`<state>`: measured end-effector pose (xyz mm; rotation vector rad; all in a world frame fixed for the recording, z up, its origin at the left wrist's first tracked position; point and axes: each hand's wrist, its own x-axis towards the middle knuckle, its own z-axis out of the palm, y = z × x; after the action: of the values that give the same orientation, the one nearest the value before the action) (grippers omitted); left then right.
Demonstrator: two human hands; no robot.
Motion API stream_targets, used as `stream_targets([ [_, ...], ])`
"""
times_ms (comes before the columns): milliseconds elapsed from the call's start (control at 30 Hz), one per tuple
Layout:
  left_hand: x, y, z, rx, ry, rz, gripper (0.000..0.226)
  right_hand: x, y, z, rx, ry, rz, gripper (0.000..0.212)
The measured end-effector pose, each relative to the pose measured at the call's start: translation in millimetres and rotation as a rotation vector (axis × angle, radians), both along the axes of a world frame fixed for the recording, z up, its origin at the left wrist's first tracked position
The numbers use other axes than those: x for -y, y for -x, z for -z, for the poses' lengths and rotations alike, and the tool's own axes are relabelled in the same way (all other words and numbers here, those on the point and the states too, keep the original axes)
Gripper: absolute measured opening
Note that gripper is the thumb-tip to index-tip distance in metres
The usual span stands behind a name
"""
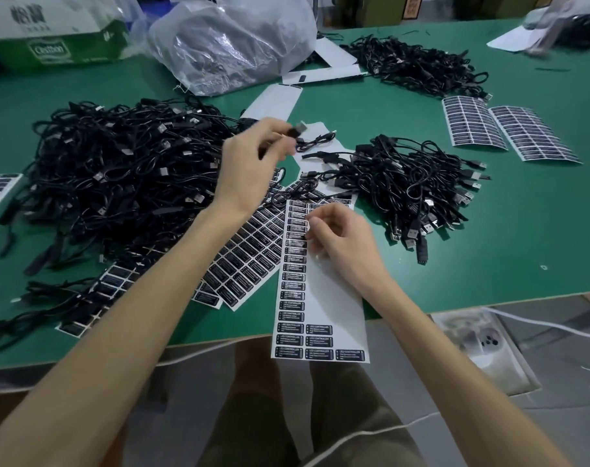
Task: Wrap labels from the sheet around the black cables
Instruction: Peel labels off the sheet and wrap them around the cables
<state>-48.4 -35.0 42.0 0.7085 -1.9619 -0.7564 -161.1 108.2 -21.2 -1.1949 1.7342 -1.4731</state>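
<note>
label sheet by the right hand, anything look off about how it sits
Yes: the label sheet hangs past the table's near edge, bottom rows unsupported. The right hand pinches it near the top; no tears show.

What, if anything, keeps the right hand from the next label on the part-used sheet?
Probably nothing: yes, it can. The right hand lies on the part-used sheet, fingertips at its label column, seemingly pinching a label. No cable crosses that column there; the left hand holds a cable well clear, farther up.
</note>
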Motion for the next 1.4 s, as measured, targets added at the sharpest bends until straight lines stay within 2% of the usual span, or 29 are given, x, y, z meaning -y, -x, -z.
stream_targets([
  [33, -5.7, -0.1, 1.9, 0.043, 0.023, 0.057, 0.014, -0.1, 0.1, 0.1, 0.023, 0.009, -0.003, 0.004],
  [167, -22.9, 3.0, 16.5, 0.220, 0.094, 0.238, 0.020, -0.4, 0.1, -1.4, 0.130, 0.056, 0.008, 0.022],
  [267, -32.7, 3.9, 27.6, 0.266, 0.051, 0.295, 0.015, -1.0, 0.4, -1.7, 0.131, 0.071, 0.003, 0.016],
  [367, -33.0, -1.6, 32.1, 0.265, -0.011, 0.256, 0.009, -2.5, 2.2, -2.1, 0.175, 0.086, 0.018, 0.011],
  [467, -29.5, -11.6, 33.1, 0.348, -0.126, 0.219, 0.023, -4.7, 6.6, -4.6, 0.255, 0.098, 0.067, 0.016],
  [600, -23.5, -28.3, 34.9, 0.481, -0.222, 0.253, 0.027, -4.5, 5.7, -5.4, 0.257, 0.089, 0.091, 0.020],
  [667, -21.2, -36.3, 32.7, 0.539, -0.307, 0.340, 0.046, -4.2, 4.4, -5.4, 0.239, 0.084, 0.088, 0.019],
  [733, -20.7, -42.7, 29.5, 0.590, -0.308, 0.367, 0.054, -4.7, 3.9, -5.0, 0.204, 0.071, 0.080, 0.018],
  [833, -19.0, -53.4, 22.0, 0.630, -0.172, 0.208, 0.038, -4.6, 3.1, -4.5, 0.179, 0.063, 0.075, 0.015],
  [900, -12.6, -64.4, 14.1, 0.818, -0.127, 0.120, 0.034, -4.4, 2.9, -3.9, 0.157, 0.059, 0.075, 0.014],
  [967, -6.9, -75.3, 7.3, 1.034, -0.138, 0.130, 0.032, -4.3, 3.4, -3.6, 0.146, 0.052, 0.070, 0.013],
  [1100, -3.3, -84.4, 1.7, 1.148, -0.160, 0.138, 0.022, -3.7, 3.5, -3.1, 0.134, 0.036, 0.049, 0.010],
  [1167, -2.6, -84.6, -1.8, 1.126, -0.195, 0.150, 0.020, -3.4, 3.0, -2.9, 0.133, 0.027, 0.042, 0.009],
  [1200, -3.1, -84.6, -4.0, 1.058, -0.256, 0.171, 0.020, -3.4, 2.8, -2.8, 0.132, 0.025, 0.039, 0.009],
  [1300, -11.3, -78.6, -8.0, 0.707, -0.522, 0.217, 0.023, -3.7, 3.1, -2.9, 0.093, 0.036, 0.014, 0.009],
  [1400, -26.1, -66.5, -8.0, 0.459, -0.703, 0.267, 0.022, -3.5, 3.5, -2.5, -0.006, 0.040, -0.028, 0.022],
])
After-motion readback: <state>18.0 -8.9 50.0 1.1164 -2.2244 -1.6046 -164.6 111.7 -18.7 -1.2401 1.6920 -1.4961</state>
